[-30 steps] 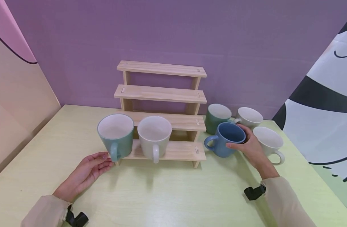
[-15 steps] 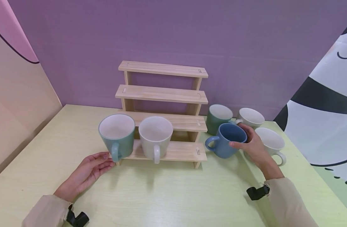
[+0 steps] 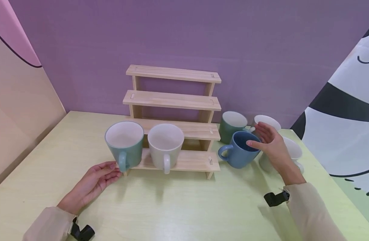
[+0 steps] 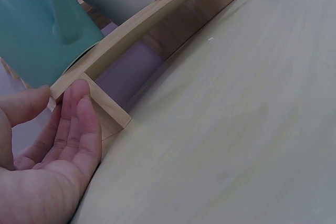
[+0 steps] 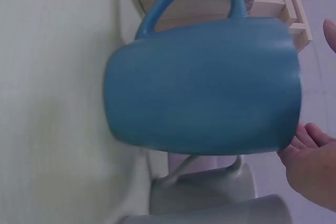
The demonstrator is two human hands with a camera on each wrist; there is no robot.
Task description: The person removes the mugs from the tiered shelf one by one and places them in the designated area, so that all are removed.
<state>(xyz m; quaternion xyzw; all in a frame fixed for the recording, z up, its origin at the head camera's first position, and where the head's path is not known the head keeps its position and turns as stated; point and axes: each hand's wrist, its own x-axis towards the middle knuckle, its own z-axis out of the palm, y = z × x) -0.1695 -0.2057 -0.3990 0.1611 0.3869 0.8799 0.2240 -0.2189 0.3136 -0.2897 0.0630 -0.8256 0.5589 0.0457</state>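
Observation:
My left hand point(image 3: 95, 182) pinches the lower left corner of a four-step wooden stand point(image 3: 172, 100); in the left wrist view the thumb lies on the bottom board's end point(image 4: 63, 83) and the fingers lie under it. On that bottom step stand a teal mug point(image 3: 128, 155) and a white mug point(image 3: 163, 150), handles toward me. Over at the right, a blue mug point(image 3: 240, 155) sits upright on the table, its handle to the left. Beside its rim my right hand point(image 3: 273, 147) is spread, thumb and fingers apart, not gripping it; the right wrist view shows the mug's side point(image 5: 205, 87).
Behind the blue mug stand a green mug point(image 3: 231, 129) and a white mug point(image 3: 267, 121). Another white mug point(image 3: 293, 149) is partly hidden by my right hand. A purple wall point(image 3: 178, 33) backs the pale wooden table point(image 3: 184, 207).
My right hand has let go of the blue mug; its fingers have opened and lifted up and slightly right. The mug stays in place. My left hand has not moved.

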